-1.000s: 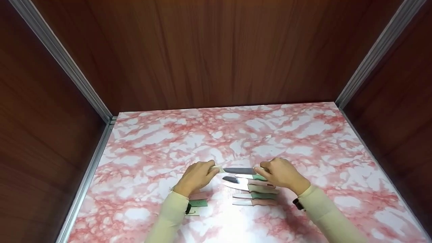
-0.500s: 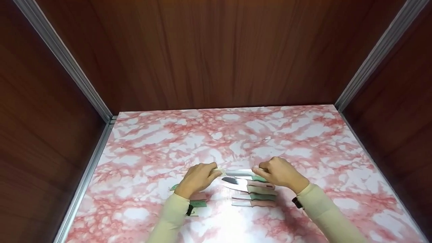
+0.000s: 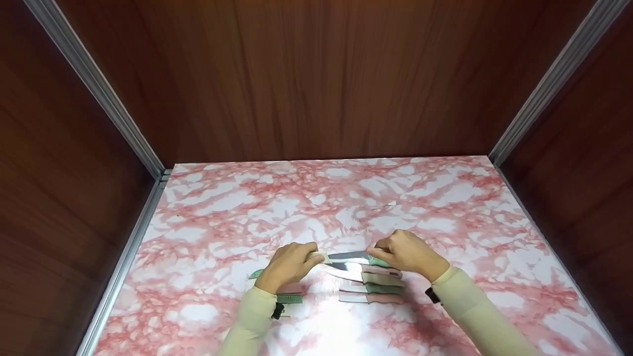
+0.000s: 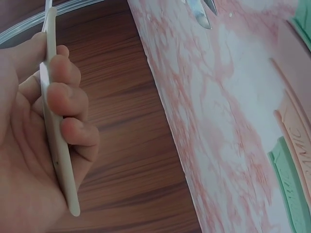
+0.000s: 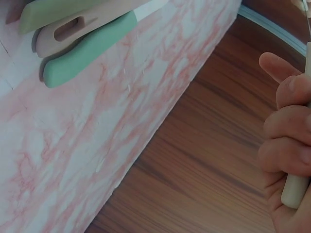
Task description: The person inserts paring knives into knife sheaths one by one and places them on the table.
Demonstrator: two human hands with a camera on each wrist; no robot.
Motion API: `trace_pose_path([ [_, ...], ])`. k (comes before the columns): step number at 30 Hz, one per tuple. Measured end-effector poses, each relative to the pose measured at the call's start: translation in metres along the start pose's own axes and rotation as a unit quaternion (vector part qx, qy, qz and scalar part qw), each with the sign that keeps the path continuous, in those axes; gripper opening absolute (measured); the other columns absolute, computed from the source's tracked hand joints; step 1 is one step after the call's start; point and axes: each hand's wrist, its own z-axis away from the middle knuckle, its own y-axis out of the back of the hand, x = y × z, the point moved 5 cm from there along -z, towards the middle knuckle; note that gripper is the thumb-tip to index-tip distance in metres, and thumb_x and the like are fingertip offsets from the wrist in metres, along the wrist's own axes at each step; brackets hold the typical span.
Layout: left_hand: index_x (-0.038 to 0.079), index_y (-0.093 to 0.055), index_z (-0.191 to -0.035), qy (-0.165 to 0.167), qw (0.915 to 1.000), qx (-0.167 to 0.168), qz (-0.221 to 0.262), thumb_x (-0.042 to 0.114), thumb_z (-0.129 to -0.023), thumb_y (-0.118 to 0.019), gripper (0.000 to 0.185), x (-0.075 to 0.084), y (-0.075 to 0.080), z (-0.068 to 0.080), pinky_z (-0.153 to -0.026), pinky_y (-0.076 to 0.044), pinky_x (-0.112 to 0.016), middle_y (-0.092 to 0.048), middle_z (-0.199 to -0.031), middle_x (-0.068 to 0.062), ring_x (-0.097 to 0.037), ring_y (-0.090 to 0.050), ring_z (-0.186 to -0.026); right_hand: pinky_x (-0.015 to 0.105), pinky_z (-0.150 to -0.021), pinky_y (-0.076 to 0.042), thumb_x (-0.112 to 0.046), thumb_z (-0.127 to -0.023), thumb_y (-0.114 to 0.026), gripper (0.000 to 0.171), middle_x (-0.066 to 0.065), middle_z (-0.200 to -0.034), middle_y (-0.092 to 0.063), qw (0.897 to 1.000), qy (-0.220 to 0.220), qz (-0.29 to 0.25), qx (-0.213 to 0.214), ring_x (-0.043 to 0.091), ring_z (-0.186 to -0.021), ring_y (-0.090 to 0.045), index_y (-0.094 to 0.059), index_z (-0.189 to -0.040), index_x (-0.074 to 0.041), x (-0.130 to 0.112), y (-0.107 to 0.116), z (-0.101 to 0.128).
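Note:
In the head view my left hand (image 3: 292, 264) grips a cream blade cover (image 3: 321, 256), and my right hand (image 3: 410, 252) holds a knife (image 3: 348, 255) by its handle. The blade spans the gap between the hands, with its tip at the cover's mouth; how far inside it reaches, I cannot tell. Curled fingers (image 4: 68, 99) and thumb hold the slim cover (image 4: 60, 150) in the left wrist view. The right wrist view shows fingers wrapped round the cream handle (image 5: 294, 191), partly cut off by the frame edge.
Below the hands lie several knives in a row, including a green-handled knife (image 3: 378, 262), a pink-handled knife (image 3: 385, 298) and a dark green-handled knife (image 3: 385, 289). Green (image 4: 289, 187) and peach blade covers (image 4: 299, 138) lie by my left forearm. Brown wood panels (image 3: 316, 79) enclose the marbled table (image 3: 222, 207).
My hands have come slightly closer together, the right shifting left and the left shifting a little right. The blade has lowered slightly in the head view and its tilt has changed.

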Motion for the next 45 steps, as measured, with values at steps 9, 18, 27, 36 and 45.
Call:
trace_pose_path([
  [9,0.019,-0.055,-0.081,0.003,1.0,0.004,0.008,0.04,-0.096,-0.053,0.025,0.003,-0.003,0.0,-0.052,-0.029,-0.025,-0.038,-0.061,0.01,-0.007,-0.035,-0.055,0.016,-0.042,-0.02,-0.036,-0.095,-0.057,0.051,-0.02,-0.048,-0.016,1.0,0.007,0.011,-0.014,-0.006,-0.041,-0.012,-0.035,-0.051,-0.024,-0.001,0.003,-0.004],
  [18,0.019,-0.056,-0.083,-0.001,0.9998,0.007,0.018,0.04,-0.097,-0.051,0.026,0.003,-0.005,-0.002,-0.053,-0.029,-0.025,-0.037,-0.061,0.011,-0.006,-0.034,-0.055,0.017,-0.042,-0.02,-0.039,-0.096,-0.055,0.051,-0.018,-0.048,-0.017,0.999,-0.016,0.013,-0.038,-0.005,-0.042,-0.013,-0.035,-0.052,-0.023,0.002,0.003,-0.006],
  [27,0.019,-0.051,-0.078,-0.009,0.9999,0.008,0.003,0.041,-0.095,-0.052,0.028,0.009,-0.006,-0.004,-0.052,-0.027,-0.025,-0.03,-0.059,0.01,-0.006,-0.031,-0.053,0.016,-0.041,-0.023,-0.038,-0.095,-0.056,0.049,-0.019,-0.047,-0.02,0.999,-0.009,0.009,-0.029,-0.007,-0.04,-0.016,-0.039,-0.051,-0.024,-0.004,0.001,-0.009],
  [36,0.02,-0.056,-0.082,-0.011,0.9999,0.005,0.011,0.044,-0.095,-0.051,0.028,0.01,-0.011,-0.006,-0.052,-0.029,-0.025,-0.036,-0.06,0.011,-0.006,-0.033,-0.053,0.016,-0.04,-0.029,-0.042,-0.096,-0.052,0.046,-0.017,-0.045,-0.027,0.998,-0.027,-0.002,-0.056,-0.006,-0.037,-0.021,-0.046,-0.053,-0.025,-0.005,-0.006,-0.009],
  [45,0.02,-0.054,-0.08,-0.016,0.9998,0.008,0.003,0.042,-0.096,-0.051,0.028,0.012,-0.011,-0.008,-0.052,-0.029,-0.025,-0.034,-0.059,0.011,-0.006,-0.032,-0.053,0.017,-0.04,-0.027,-0.041,-0.096,-0.052,0.048,-0.017,-0.044,-0.026,0.998,-0.025,0.0,-0.05,-0.006,-0.037,-0.02,-0.045,-0.052,-0.024,-0.006,-0.006,-0.012],
])
